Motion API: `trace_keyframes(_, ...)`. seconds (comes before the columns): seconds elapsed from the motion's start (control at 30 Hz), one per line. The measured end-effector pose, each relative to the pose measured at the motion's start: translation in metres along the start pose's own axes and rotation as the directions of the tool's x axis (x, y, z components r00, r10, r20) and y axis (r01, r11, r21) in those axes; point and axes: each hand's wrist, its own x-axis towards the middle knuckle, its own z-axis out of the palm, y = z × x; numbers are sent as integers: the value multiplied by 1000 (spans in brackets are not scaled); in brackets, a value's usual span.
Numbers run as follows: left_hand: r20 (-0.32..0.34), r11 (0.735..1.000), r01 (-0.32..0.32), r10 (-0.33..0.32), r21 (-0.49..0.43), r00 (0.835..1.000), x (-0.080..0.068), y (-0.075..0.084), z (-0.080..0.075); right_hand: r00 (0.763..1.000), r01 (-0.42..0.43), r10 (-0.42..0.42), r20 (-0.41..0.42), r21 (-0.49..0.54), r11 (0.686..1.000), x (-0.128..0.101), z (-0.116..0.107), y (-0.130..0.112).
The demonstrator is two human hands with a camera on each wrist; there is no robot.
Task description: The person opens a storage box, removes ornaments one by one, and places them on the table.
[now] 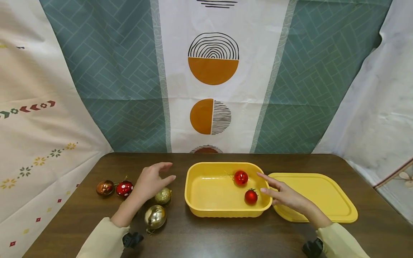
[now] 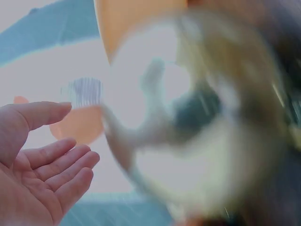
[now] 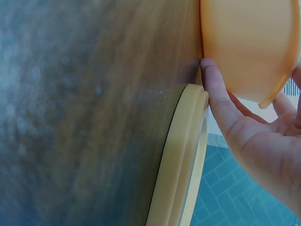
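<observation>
My left hand (image 1: 150, 182) is held over the left side of the table, thumb and fingers apart, nothing between them. Closest to it is a gold glitter ball ornament (image 1: 163, 196); a shiny gold ball ornament (image 1: 155, 217) lies nearer the front and looms blurred in the left wrist view. At the right end of a yellow plastic box (image 1: 206, 211), my right hand (image 1: 285, 195) has its fingers extended at the rim. One digit appears to touch the outer wall in the right wrist view. Inside the box lie two red ball ornaments, one shiny (image 1: 241, 178), one duller (image 1: 251, 196).
A copper ball ornament (image 1: 105, 188) and a red ball with white dots (image 1: 124, 189) lie at the far left, the latter partly behind my left hand. Right of the box, a yellow lid (image 1: 322, 197) lies flat on the dark wooden table (image 1: 226, 238). Patterned cloth (image 1: 277, 107) hangs behind.
</observation>
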Motion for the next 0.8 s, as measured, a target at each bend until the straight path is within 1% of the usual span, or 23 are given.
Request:
trace_keyframes(0.1, 5, 998, -10, 11, -60, 1000, 2, 17, 12, 1000, 9, -9, 9, 5, 1000, 0, 0, 0)
trace_keyframes(0.2, 4, 991, -34, 35, -129, 999, 5, 34, 27, 1000, 13, -13, 9, 11, 1000, 0, 0, 1)
trace_keyframes(0.27, 8, 986, -63, 65, -154, 998, 6, 46, 38, 1000, 17, -17, 7, 7, 1000, 0, 0, 1)
trace_keyframes(0.33, 23, 979, -106, 111, -174, 994, 8, 57, 48, 1000, 16, -16, 5, 5, 1000, 0, 0, 1)
trace_keyframes(0.43, 89, 973, -142, 160, -183, 983, 11, 75, 64, 1000, 21, -21, 4, 3, 1000, 1, 0, 1)
trace_keyframes(0.5, 139, 972, -149, 176, -183, 975, 13, 87, 75, 1000, 27, -27, 5, 1, 1000, 0, 0, 1)
trace_keyframes(0.57, 184, 974, -145, 177, -176, 967, 15, 99, 85, 999, 33, -33, 4, -5, 999, -1, 0, 1)
trace_keyframes(0.7, 233, 978, -159, 186, -132, 955, 20, 119, 106, 1000, 21, -21, 0, 2, 1000, -1, 0, 0)
trace_keyframes(0.8, 266, 982, -153, 177, -110, 948, 23, 132, 121, 1000, 11, -11, -2, 14, 1000, -1, 0, 1)
